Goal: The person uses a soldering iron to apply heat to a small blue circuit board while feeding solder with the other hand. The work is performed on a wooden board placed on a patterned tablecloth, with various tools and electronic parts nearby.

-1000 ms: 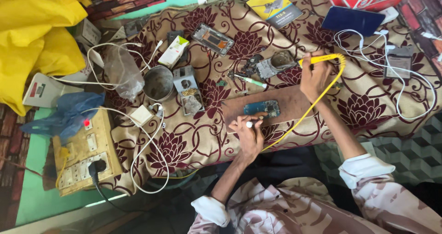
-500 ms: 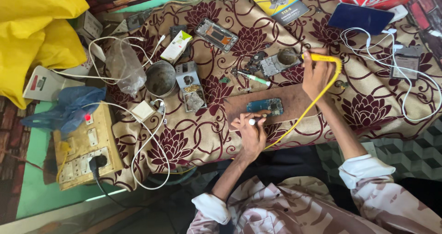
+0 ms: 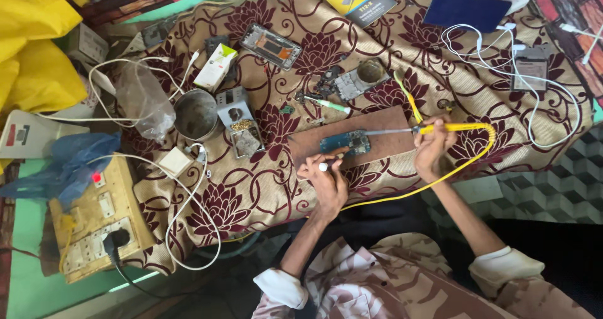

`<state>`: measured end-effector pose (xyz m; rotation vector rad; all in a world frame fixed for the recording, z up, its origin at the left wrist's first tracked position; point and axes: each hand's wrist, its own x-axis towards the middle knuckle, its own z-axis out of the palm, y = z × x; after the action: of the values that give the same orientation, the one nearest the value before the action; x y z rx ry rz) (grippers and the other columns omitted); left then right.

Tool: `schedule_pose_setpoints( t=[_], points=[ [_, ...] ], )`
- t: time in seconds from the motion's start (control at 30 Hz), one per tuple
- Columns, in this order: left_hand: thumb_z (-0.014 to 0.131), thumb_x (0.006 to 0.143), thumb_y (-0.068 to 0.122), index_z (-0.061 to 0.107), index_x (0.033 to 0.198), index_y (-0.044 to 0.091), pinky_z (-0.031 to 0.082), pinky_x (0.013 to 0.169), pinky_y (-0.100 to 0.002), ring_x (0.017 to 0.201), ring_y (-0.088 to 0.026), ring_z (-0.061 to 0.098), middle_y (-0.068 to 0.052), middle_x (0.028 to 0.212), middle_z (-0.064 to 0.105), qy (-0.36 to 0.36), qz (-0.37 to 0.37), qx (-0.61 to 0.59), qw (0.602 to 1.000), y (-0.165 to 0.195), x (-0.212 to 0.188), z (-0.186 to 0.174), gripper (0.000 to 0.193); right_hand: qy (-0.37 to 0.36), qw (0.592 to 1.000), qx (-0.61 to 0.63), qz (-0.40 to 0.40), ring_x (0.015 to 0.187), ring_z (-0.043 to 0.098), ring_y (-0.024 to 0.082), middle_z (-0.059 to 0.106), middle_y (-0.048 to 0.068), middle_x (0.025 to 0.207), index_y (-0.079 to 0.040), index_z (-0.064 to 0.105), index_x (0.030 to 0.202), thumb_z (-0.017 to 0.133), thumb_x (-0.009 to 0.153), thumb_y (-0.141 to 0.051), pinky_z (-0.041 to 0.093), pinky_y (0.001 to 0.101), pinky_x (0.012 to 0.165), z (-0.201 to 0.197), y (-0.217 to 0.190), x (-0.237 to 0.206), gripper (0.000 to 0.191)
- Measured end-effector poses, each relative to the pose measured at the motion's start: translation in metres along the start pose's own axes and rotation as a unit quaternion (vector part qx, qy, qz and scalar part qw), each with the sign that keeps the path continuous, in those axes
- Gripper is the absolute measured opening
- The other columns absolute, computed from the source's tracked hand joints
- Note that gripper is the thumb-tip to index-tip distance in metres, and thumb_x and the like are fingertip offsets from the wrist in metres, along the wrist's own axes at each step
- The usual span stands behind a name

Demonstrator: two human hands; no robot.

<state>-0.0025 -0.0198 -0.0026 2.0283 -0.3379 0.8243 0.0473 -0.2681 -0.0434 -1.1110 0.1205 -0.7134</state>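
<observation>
A small blue circuit board [image 3: 344, 143] lies on a brown wooden board [image 3: 389, 142] on the flowered cloth. My right hand [image 3: 433, 148] grips a yellow-handled soldering iron [image 3: 440, 129], its metal tip reaching left to the circuit board's right edge. My left hand [image 3: 326, 176] rests at the wooden board's near edge, fingers touching the circuit board and pinching a thin white-tipped piece [image 3: 323, 166]. The iron's yellow cord [image 3: 465, 165] loops around my right wrist.
A metal cup [image 3: 196, 113], a solder holder [image 3: 240, 125], a phone frame [image 3: 270, 45], a dark tablet [image 3: 466, 10], white cables [image 3: 540, 105], a screwdriver [image 3: 326, 103] and a yellow switchboard [image 3: 94, 221] lie around. Yellow cloth [image 3: 38, 36] is piled at left.
My right hand has swung the soldering iron down from the upper area, so its tip now touches the circuit board. The left hand stayed by the board.
</observation>
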Motion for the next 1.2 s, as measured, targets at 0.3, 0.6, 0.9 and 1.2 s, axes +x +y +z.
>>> schedule_pose_setpoints(
  t=[0.3, 0.6, 0.9, 1.2],
  points=[
    [0.057, 0.094, -0.004, 0.045, 0.112, 0.005, 0.024, 0.091, -0.044, 0.097, -0.021, 0.047, -0.003, 0.115, 0.074, -0.041, -0.001, -0.004, 0.999, 0.005, 0.008, -0.007, 0.023, 0.041, 0.998, 0.049, 0.014, 0.054, 0.042, 0.011, 0.047, 0.000, 0.073, -0.009, 0.052, 0.098, 0.056, 0.113, -0.033, 0.036, 0.0239, 0.052, -0.003, 0.012, -0.013, 0.029],
    [0.060, 0.093, -0.002, 0.042, 0.113, 0.008, 0.024, 0.091, -0.043, 0.097, -0.021, 0.048, 0.000, 0.115, 0.075, -0.040, 0.007, 0.018, 0.999, 0.002, 0.007, -0.007, 0.028, -0.021, 0.999, -0.040, -0.018, 0.046, 0.044, 0.010, 0.049, 0.002, 0.061, -0.005, 0.053, 0.097, 0.052, 0.114, -0.034, 0.034, 0.0222, 0.043, -0.002, 0.013, -0.018, 0.033],
    [0.061, 0.090, -0.007, 0.042, 0.116, 0.005, 0.025, 0.091, -0.044, 0.096, -0.021, 0.047, -0.003, 0.117, 0.073, -0.042, 0.016, -0.004, 0.999, 0.003, 0.006, -0.007, 0.034, 0.012, 0.999, 0.029, 0.000, 0.047, 0.043, 0.011, 0.044, 0.002, 0.064, -0.007, 0.050, 0.099, 0.052, 0.114, -0.029, 0.033, 0.0243, 0.045, -0.004, 0.013, -0.016, 0.027],
    [0.059, 0.088, -0.007, 0.046, 0.112, 0.002, 0.025, 0.093, -0.043, 0.097, -0.022, 0.045, 0.000, 0.119, 0.073, -0.065, -0.014, -0.011, 0.998, 0.007, 0.010, -0.008, 0.029, 0.016, 0.999, -0.029, -0.030, 0.049, 0.042, 0.011, 0.047, 0.004, 0.072, -0.007, 0.047, 0.095, 0.051, 0.116, -0.018, 0.035, 0.0260, 0.046, 0.003, 0.003, -0.015, 0.024]
  ],
)
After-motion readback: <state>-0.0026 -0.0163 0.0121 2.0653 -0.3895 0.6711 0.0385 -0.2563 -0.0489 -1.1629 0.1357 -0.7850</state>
